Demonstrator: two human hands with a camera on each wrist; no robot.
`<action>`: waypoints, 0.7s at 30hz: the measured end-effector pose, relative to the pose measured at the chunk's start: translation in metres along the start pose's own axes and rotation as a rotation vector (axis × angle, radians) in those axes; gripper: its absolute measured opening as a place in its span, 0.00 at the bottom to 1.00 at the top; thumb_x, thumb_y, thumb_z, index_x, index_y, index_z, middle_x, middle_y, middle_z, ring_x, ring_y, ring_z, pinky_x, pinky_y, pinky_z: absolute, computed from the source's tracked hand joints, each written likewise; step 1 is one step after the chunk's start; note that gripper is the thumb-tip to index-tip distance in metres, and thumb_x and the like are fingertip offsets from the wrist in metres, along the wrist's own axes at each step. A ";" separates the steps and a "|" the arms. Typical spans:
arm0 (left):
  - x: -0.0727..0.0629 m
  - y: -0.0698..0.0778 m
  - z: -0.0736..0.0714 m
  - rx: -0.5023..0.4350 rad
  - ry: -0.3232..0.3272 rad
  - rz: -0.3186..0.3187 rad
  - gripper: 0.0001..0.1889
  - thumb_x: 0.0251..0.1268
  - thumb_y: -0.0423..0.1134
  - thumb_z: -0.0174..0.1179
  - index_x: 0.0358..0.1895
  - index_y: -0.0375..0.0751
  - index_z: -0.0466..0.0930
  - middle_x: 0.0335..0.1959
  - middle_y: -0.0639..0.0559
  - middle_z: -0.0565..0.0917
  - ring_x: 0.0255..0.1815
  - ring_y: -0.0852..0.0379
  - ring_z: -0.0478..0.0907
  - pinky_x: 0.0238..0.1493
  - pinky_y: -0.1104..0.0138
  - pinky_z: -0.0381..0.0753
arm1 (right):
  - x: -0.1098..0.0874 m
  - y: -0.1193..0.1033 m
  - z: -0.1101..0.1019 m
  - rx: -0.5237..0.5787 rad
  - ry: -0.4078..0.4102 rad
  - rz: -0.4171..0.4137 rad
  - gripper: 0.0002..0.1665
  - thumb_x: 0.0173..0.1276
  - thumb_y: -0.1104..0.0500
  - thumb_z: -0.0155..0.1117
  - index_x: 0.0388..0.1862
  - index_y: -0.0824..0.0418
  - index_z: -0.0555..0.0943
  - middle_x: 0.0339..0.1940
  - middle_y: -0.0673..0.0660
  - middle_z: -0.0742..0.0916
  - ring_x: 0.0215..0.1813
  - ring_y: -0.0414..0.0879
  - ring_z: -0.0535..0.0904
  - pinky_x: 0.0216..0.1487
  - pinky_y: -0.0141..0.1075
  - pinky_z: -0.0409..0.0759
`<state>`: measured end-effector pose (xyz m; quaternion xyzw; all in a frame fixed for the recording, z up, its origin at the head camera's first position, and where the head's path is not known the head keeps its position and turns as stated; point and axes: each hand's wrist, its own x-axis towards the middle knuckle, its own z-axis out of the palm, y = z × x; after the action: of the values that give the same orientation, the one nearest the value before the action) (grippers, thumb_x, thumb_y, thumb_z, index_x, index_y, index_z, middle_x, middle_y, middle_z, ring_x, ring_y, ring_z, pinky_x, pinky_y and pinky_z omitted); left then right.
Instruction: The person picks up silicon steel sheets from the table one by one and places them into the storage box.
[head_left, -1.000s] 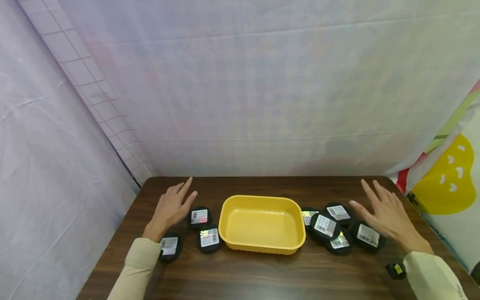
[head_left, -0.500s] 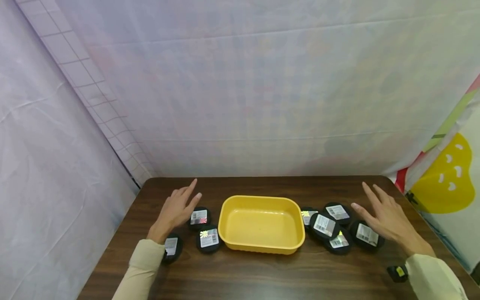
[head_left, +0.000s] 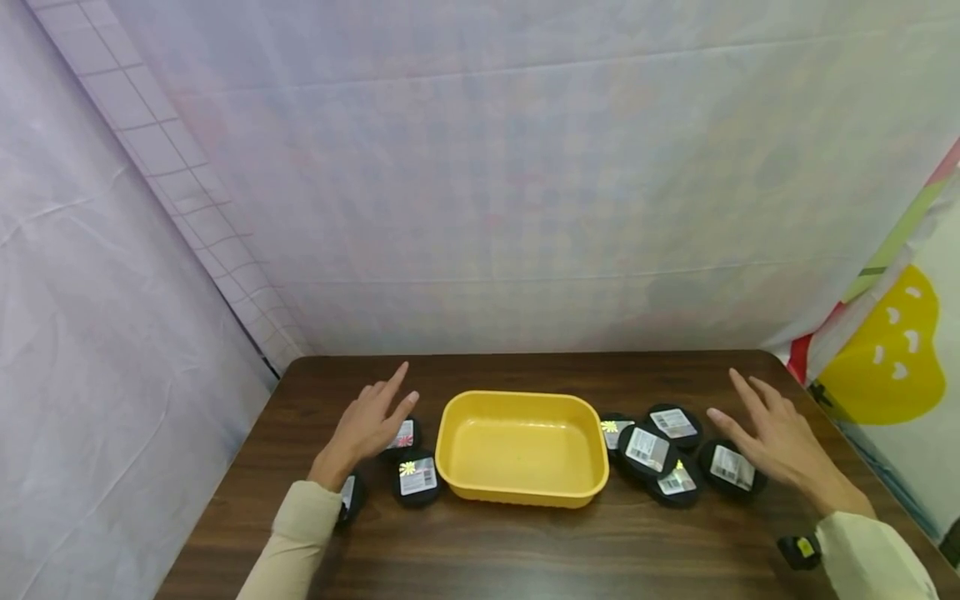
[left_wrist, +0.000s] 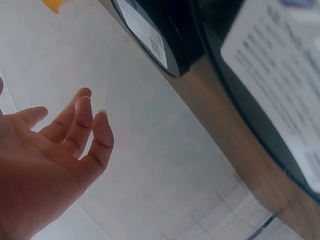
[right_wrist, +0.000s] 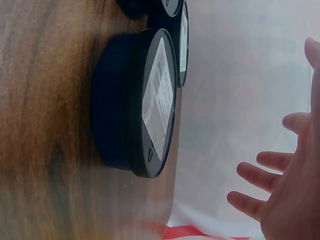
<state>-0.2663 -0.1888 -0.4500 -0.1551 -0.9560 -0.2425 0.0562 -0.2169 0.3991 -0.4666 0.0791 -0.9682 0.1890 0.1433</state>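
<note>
My left hand (head_left: 365,427) hovers above the left group of round black lidded tubs, its fingers relaxed and nothing in them. Under it, one labelled tub (head_left: 417,477) shows fully, while the hand and sleeve partly cover two others. On the right, my right hand (head_left: 780,446) hangs with spread fingers beside a black tub (head_left: 732,468); the right wrist view shows this hand raised off the table, apart from the labelled tub (right_wrist: 159,105). Several more tubs cluster left of it, one tub (head_left: 647,451) lying on top of others. Between the groups stands a yellow plastic basin (head_left: 521,493) with nothing in it.
Everything stands on a dark wood-grain table (head_left: 525,550). A small black item with a yellow mark (head_left: 800,551) lies by the right sleeve. Behind the table hangs a pale cloth (head_left: 510,208), and a white curtain (head_left: 112,375) closes off the left side.
My left hand has drifted right, toward the basin, covering more of the two tubs beneath it. The right hand has shifted only slightly. The tubs and basin stay in place.
</note>
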 end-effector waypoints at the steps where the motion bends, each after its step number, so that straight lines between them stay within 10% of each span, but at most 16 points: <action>1: 0.000 0.001 0.001 -0.008 -0.010 -0.005 0.34 0.77 0.61 0.42 0.80 0.54 0.50 0.67 0.37 0.73 0.65 0.37 0.70 0.64 0.41 0.68 | 0.000 0.000 0.000 0.004 -0.002 0.002 0.48 0.75 0.43 0.55 0.82 0.56 0.45 0.70 0.83 0.60 0.60 0.86 0.58 0.53 0.77 0.55; 21: 0.002 0.030 0.020 -0.131 -0.116 0.010 0.37 0.77 0.61 0.44 0.81 0.58 0.42 0.49 0.50 0.81 0.41 0.57 0.77 0.48 0.55 0.79 | -0.012 0.003 0.003 0.025 -0.044 0.050 0.50 0.74 0.42 0.56 0.82 0.57 0.44 0.65 0.85 0.63 0.58 0.84 0.61 0.51 0.75 0.58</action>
<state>-0.2594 -0.1536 -0.4537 -0.1770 -0.9390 -0.2946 -0.0081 -0.2072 0.4023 -0.4738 0.0610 -0.9704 0.2026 0.1161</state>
